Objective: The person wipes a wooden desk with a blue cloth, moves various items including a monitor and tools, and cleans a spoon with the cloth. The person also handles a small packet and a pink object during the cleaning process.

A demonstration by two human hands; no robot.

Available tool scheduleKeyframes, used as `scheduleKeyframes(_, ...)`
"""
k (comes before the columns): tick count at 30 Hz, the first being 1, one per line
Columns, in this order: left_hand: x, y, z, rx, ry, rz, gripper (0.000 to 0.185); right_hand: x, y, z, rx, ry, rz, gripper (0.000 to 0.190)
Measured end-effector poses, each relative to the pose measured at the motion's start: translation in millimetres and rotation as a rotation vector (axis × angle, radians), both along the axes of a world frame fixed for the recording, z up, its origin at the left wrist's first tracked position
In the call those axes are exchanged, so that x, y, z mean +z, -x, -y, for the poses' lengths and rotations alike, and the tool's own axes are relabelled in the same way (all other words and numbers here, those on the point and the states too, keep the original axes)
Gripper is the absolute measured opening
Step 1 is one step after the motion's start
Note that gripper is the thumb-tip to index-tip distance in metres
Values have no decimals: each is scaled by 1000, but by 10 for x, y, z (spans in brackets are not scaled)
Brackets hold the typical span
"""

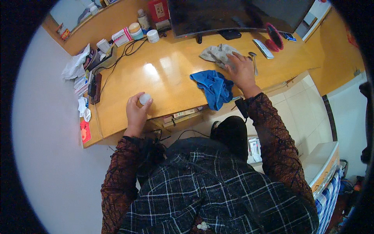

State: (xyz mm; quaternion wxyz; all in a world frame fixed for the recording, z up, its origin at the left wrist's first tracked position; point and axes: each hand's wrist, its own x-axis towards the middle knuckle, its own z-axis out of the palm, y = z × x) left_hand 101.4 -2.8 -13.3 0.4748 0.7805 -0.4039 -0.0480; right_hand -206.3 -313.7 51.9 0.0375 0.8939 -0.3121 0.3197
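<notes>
A small round whitish object, perhaps a lid or small jar (145,99), is pinched between the thumb and fingers of my left hand (136,112), near the desk's front edge. My right hand (242,71) reaches over the right end of a crumpled grey cloth (214,54). Its fingers are spread and appear to rest on that cloth, though the exact contact is hidden beneath them. Just below lies a rumpled blue cloth (214,87), partly hanging over the front edge. A metal spoon (255,64) lies immediately right of my right hand.
A monitor (233,14) stands at the back of the wooden desk (172,84), with a pink-framed mirror (274,38) to its right. White jar (152,36), boxes and bottles line the back left. Cables (125,49) run beside a filled holder (106,60). Below is an open drawer (187,118).
</notes>
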Motion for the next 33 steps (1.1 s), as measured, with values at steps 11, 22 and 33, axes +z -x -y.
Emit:
scheduleKeyframes(11, 39, -90, 79, 16, -82, 310, 41, -21, -349, 646, 31, -260, -326, 45)
scheduleKeyframes(22, 148, -25, 108, 42, -89, 287, 37, 130, -1451, 442, 363, -142, -301, 53)
scheduleKeyframes(33, 202, -1, 135, 31, -97, 302, 37, -170, -1991, 610, 334, -200, -537, 59)
